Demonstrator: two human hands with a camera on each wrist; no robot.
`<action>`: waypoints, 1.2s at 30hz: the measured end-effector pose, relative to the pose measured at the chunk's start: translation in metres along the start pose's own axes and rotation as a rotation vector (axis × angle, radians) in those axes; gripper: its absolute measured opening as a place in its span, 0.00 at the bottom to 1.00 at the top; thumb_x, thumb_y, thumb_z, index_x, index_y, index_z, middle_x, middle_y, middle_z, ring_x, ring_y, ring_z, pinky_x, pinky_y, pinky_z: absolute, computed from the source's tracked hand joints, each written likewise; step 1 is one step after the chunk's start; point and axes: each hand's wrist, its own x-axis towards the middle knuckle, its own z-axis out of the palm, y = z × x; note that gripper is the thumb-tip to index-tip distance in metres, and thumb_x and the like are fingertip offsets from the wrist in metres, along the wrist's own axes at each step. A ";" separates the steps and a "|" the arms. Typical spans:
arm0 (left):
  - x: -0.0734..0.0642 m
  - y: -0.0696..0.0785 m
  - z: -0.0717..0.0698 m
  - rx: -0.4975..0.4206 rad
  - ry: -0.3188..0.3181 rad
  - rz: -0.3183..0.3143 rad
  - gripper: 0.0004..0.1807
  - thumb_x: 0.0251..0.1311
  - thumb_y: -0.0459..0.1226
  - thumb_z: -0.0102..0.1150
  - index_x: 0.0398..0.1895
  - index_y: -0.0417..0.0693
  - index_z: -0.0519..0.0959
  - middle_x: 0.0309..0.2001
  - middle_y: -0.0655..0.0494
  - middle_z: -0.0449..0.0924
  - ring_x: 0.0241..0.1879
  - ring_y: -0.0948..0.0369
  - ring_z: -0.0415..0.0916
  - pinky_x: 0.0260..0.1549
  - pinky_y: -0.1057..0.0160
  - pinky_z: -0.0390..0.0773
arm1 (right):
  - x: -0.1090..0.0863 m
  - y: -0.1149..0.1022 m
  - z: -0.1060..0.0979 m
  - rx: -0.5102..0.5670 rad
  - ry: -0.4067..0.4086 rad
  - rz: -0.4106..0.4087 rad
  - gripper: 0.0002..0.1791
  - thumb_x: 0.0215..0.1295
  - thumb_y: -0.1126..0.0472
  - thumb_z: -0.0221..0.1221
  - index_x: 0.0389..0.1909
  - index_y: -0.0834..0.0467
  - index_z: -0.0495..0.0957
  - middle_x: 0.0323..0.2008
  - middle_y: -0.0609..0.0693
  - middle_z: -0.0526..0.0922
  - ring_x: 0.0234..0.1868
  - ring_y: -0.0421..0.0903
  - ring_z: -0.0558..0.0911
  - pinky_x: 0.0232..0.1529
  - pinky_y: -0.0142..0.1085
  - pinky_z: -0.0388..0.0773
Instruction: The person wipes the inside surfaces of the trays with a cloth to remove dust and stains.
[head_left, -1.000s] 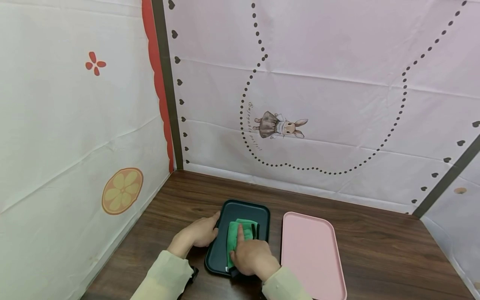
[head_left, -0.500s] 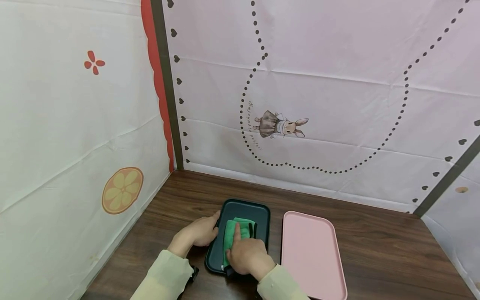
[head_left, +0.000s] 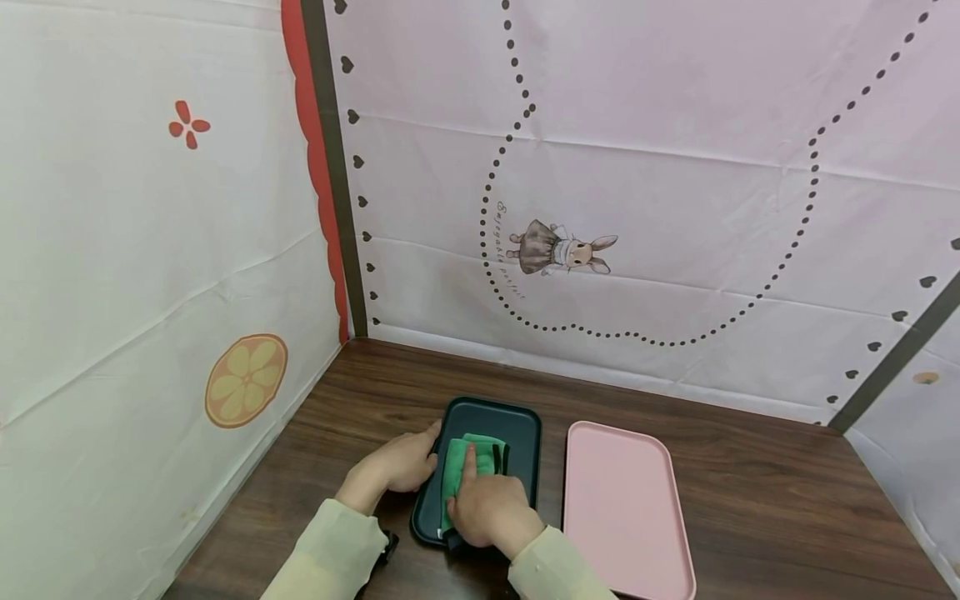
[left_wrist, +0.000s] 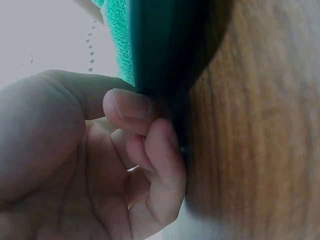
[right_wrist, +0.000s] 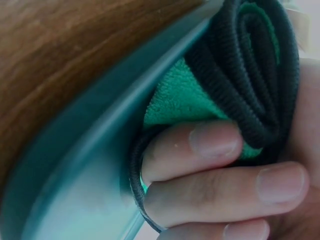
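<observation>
A green towel with black edging (head_left: 453, 477), folded into several layers, lies on a dark teal tray (head_left: 491, 415). My right hand (head_left: 492, 510) grips the towel near its front end. Its index finger stretches forward along the top, while the other fingers curl round the black-edged folds (right_wrist: 235, 75) in the right wrist view. At the tray's left side, my left hand (head_left: 405, 463) holds the rim. In the left wrist view the thumb (left_wrist: 129, 104) sits against the tray edge (left_wrist: 155, 45), with the other fingers bent beneath it near the tabletop.
To the right, a pink tray (head_left: 626, 508) lies on the brown wooden table (head_left: 780, 492), a narrow gap away from the teal one. White printed cloth walls (head_left: 660, 250) enclose the table at the back and sides.
My right hand and the towel have slid a short way left across the teal tray. The left hand and both trays hold their places.
</observation>
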 end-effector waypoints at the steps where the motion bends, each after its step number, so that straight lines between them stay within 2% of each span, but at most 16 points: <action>1: 0.000 0.000 0.000 0.003 0.001 0.001 0.35 0.78 0.35 0.47 0.83 0.38 0.51 0.17 0.53 0.77 0.15 0.60 0.70 0.21 0.63 0.71 | 0.000 0.000 0.000 0.000 0.000 0.001 0.45 0.78 0.36 0.48 0.84 0.57 0.47 0.13 0.50 0.76 0.15 0.46 0.76 0.22 0.43 0.77; 36: 0.000 0.000 0.002 -0.012 0.007 -0.004 0.36 0.76 0.34 0.47 0.83 0.39 0.51 0.17 0.51 0.78 0.15 0.59 0.71 0.21 0.62 0.71 | 0.011 -0.009 -0.004 -0.006 -0.059 -0.001 0.45 0.78 0.36 0.47 0.85 0.55 0.44 0.14 0.50 0.80 0.14 0.46 0.75 0.22 0.41 0.73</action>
